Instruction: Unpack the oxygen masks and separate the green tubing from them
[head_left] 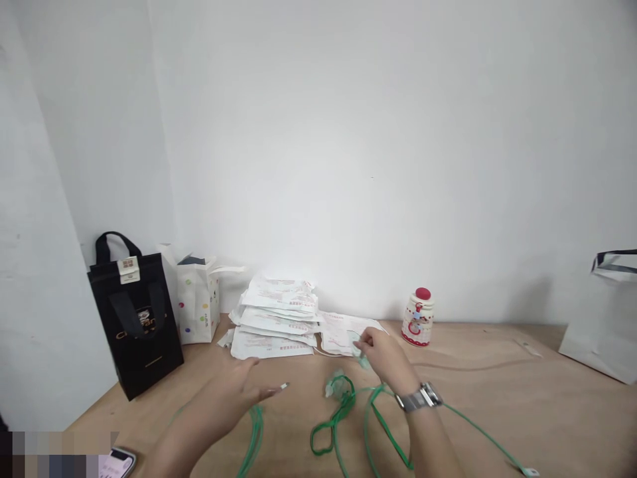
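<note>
My left hand (231, 392) hovers above the table with thumb and fingers apart; a small pale, shiny bit shows at one fingertip, too small to name. Below it lies a loop of clear green tubing (255, 435). My right hand (381, 355), with a metal-banded watch on its wrist, pinches a translucent pale-green plastic piece (364, 362), partly hidden by the fingers. Between the hands rest a crumpled clear plastic piece (337, 385) and a bright green strap (323, 438). More green tubing (490, 437) runs under my right forearm to a white end at the lower right.
White printed packets (279, 322) are stacked against the wall, with a flat one (336, 332) beside them. A black bag (142, 332) and a dotted white bag (196, 302) stand left. A white-and-red bottle (418, 318), a white bag (604, 325) and a phone (119, 463) are also here.
</note>
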Available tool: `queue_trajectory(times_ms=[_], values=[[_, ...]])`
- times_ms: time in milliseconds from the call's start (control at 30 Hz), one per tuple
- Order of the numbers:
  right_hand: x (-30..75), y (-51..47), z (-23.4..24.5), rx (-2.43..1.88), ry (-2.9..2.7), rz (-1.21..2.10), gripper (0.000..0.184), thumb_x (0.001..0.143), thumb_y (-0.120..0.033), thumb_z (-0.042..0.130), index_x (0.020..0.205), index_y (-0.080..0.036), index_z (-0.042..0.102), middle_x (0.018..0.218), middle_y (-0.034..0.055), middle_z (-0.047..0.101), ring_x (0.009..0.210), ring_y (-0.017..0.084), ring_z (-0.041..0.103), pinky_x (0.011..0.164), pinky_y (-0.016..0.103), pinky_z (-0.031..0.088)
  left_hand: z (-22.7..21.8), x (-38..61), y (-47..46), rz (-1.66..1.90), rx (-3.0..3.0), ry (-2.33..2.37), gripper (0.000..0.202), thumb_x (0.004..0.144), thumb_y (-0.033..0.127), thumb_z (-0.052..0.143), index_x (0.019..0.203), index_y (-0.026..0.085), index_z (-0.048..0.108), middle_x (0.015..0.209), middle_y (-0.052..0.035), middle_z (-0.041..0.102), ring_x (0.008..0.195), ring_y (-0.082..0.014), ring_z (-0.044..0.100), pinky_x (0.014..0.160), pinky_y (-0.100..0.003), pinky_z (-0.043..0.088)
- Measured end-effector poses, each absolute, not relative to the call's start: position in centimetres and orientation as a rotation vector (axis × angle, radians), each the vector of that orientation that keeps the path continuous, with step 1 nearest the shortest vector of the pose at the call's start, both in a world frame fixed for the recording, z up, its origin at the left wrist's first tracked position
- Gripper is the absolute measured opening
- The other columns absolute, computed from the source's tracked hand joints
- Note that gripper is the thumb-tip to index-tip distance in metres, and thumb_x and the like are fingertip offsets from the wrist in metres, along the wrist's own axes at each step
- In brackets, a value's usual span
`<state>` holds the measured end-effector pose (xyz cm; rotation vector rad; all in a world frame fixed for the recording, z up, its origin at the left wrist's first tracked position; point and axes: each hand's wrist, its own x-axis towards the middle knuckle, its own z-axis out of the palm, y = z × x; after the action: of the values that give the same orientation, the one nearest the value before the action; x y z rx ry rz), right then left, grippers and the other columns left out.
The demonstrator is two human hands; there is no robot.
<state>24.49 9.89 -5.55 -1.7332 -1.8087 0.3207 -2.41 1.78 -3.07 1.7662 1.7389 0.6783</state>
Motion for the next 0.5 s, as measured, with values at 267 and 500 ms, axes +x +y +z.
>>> queue_trajectory(times_ms=[267,500], values=[[26.3,11.9,-7.8,-2.078,-1.874,0.197,0.016,0.078,-0.019,0.052,0.082,-0.013,0.066,0.085,0.0149,0.069,0.084,0.025,0.062,0.064,0.029,0.038,-5.2,-6.4,3.2,0.686,1.757,1.797,0.060,0.071,0.054,0.056,0.118,0.018,0.050,0.118,-0.0129,0.059,0.109,-0.0300,0.054,0.087,-0.035,0.041],[24.2,12.1,-9.6,-2.108,-2.127,0.124,0.054,0.065,-0.017,0.066,0.118,-0.021,0.058,0.115,0.0178,0.060,0.110,0.035,0.051,0.082,0.041,0.038,-10.7,-9.3,8.6,0.326,1.814,1.990,0.043,0.058,0.015,0.072,0.098,0.015,0.057,0.103,-0.0075,0.061,0.096,-0.0246,0.059,0.076,-0.031,0.047]])
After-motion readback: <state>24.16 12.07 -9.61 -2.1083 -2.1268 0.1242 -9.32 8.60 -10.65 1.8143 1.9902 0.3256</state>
